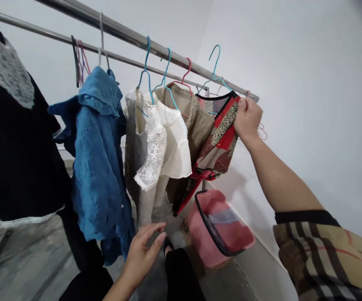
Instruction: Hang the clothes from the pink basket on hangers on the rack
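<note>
We stand in a corner where two plain white walls [306, 75] meet, their paint lit softly and evenly. Two steel rails [118, 37] run side by side toward the far wall, slanting across our view. Below us, the floor [20, 259] is mottled grey concrete, paler along the foot of the wall. A pink plastic basket [221, 234] with a dark rim sits on it, just beside the wall.

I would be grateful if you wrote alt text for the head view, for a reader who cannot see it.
A person's right hand grips a red patterned top hanging from metal rails beside a white lace top and a blue shirt. The left hand reaches out, open, near a pink basket.
</note>
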Available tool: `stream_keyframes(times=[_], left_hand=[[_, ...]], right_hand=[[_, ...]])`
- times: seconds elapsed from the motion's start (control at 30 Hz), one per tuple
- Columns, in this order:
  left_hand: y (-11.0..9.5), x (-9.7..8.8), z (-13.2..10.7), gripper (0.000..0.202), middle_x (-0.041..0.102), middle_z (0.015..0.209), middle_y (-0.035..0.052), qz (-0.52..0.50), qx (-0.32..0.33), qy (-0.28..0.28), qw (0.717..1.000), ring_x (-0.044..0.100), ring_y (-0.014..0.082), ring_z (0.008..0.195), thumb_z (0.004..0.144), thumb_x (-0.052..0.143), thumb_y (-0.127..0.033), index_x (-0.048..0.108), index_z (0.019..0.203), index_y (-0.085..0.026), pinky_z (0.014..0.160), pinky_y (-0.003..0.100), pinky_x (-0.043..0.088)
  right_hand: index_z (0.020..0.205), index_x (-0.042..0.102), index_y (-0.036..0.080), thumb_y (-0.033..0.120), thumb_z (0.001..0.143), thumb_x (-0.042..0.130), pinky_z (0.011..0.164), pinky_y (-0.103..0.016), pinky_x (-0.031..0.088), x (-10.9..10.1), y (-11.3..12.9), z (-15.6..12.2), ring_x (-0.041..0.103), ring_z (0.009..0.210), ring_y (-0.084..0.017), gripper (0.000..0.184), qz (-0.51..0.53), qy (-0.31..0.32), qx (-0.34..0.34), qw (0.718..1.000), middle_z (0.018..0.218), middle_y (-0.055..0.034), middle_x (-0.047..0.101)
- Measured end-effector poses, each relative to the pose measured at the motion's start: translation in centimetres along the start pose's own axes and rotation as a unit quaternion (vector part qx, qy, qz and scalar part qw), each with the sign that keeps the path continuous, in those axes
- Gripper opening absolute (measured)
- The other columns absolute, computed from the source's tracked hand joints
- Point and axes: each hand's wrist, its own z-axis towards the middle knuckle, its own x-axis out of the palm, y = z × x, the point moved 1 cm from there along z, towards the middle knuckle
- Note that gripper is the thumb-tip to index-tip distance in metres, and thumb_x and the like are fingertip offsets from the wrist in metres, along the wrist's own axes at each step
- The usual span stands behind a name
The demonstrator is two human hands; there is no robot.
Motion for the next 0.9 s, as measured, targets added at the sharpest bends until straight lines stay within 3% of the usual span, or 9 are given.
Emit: stream_keyframes(times=[0.1,0.2,0.4,0.5,0.6,0.7,0.8,0.87,0.9], left_hand=[[0.2,0.2,-0.1,0.019,0.076,0.089,0.0039,0.002,0.004,0.0,1.0,0.072,0.0208,0.086,0.087,0.062,-0.036,0.073,0.099,-0.028,0.079,0.034,0.06],[0.4,0.5,-0.1,0.018,0.075,0.088,0.0035,0.004,0.009,0.001,1.0,0.072,0.0199,0.085,0.087,0.062,-0.035,0.073,0.099,-0.027,0.079,0.033,0.06],[0.3,1.8,0.1,0.018,0.075,0.088,0.0031,0.017,0.016,0.052,0.998,0.071,0.0178,0.085,0.087,0.062,-0.03,0.073,0.099,-0.023,0.08,0.03,0.058],[0.1,2.9,0.2,0.017,0.074,0.09,0.0031,0.01,0.016,0.088,0.996,0.07,0.0166,0.087,0.087,0.062,-0.028,0.072,0.101,-0.022,0.083,0.029,0.056],[0.6,4.1,0.3,0.018,0.073,0.093,0.0036,0.011,-0.005,0.12,0.993,0.068,0.0167,0.091,0.087,0.064,-0.027,0.071,0.103,-0.022,0.086,0.03,0.054],[1.7,5.3,0.5,0.019,0.073,0.096,0.0047,0.018,-0.043,0.152,0.987,0.067,0.0174,0.093,0.087,0.064,-0.029,0.07,0.103,-0.021,0.088,0.031,0.053],[2.9,6.8,0.7,0.02,0.072,0.097,0.0056,0.024,-0.075,0.18,0.98,0.067,0.0179,0.092,0.087,0.064,-0.03,0.071,0.103,-0.02,0.087,0.031,0.054],[3.6,7.9,0.9,0.02,0.073,0.097,0.0056,0.033,-0.088,0.199,0.975,0.068,0.0178,0.092,0.087,0.064,-0.031,0.071,0.103,-0.021,0.086,0.031,0.054],[3.9,8.4,1.0,0.02,0.073,0.097,0.0054,0.039,-0.093,0.211,0.972,0.068,0.0177,0.092,0.087,0.064,-0.031,0.071,0.103,-0.021,0.087,0.031,0.054]], right_hand=[[0.073,0.051,0.019,0.054,0.1,0.027,0.077,-0.037,0.044,2.9,-0.7,0.8,0.055,0.076,-0.02,0.05,0.006,0.039,0.037,0.999,0.069,-0.0041,0.051],[0.074,0.052,0.019,0.054,0.099,0.03,0.077,-0.038,0.046,4.2,-1.0,-0.6,0.056,0.077,-0.021,0.048,0.032,0.082,0.086,0.992,0.072,-0.0056,0.054],[0.092,0.061,0.018,0.059,0.098,0.03,0.088,-0.04,0.05,3.8,-1.7,-4.9,0.06,0.091,-0.022,0.052,0.131,0.135,0.112,0.976,0.084,-0.0076,0.064],[0.101,0.061,0.022,0.05,0.1,0.036,0.099,-0.039,0.047,3.3,-1.9,-5.9,0.059,0.101,-0.02,0.038,0.116,0.166,0.124,0.971,0.099,-0.0063,0.067],[0.12,0.054,0.028,0.041,0.097,0.047,0.109,-0.031,0.041,2.2,-2.3,-8.2,0.051,0.121,-0.015,0.026,0.096,0.143,0.084,0.981,0.124,-0.003,0.06],[0.134,0.043,0.024,0.038,0.098,0.045,0.098,-0.029,0.049,0.6,-4.1,-14.2,0.054,0.116,-0.016,0.038,0.1,0.137,0.1,0.98,0.133,-0.007,0.051],[0.134,0.045,0.025,0.044,0.1,0.038,0.087,-0.03,0.052,-1.0,-8.1,-23.8,0.059,0.102,-0.017,0.04,0.103,0.204,0.195,0.954,0.129,-0.0085,0.053],[0.127,0.052,0.019,0.045,0.099,0.04,0.086,-0.034,0.053,-2.0,-11.3,-30.7,0.059,0.097,-0.017,0.04,0.077,0.27,0.271,0.921,0.119,-0.0098,0.058],[0.125,0.054,0.018,0.043,0.099,0.04,0.09,-0.037,0.052,-2.5,-12.7,-33.8,0.059,0.098,-0.018,0.038,0.063,0.334,0.308,0.889,0.117,-0.0097,0.059]])
